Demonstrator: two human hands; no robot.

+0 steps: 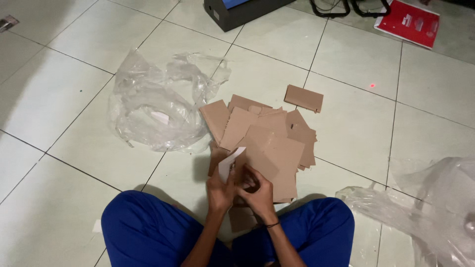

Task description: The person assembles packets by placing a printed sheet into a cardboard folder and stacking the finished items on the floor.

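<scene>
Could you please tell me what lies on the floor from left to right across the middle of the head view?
Crumpled clear plastic sheet → pile of brown cardboard pieces → second clear plastic sheet at the right edge.

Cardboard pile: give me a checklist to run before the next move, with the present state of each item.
1. Left hand grips white piece: ok.
2. Right hand on cardboard pile: ok.
3. Pile stacked neatly: not ok, pieces overlap loosely.
4. Stray cardboard piece with the pile: not ok, it lies apart.
5. Plastic sheet off the pile: not ok, it touches the left edge.
6. What the right fingers pinch: cannot tell.
</scene>
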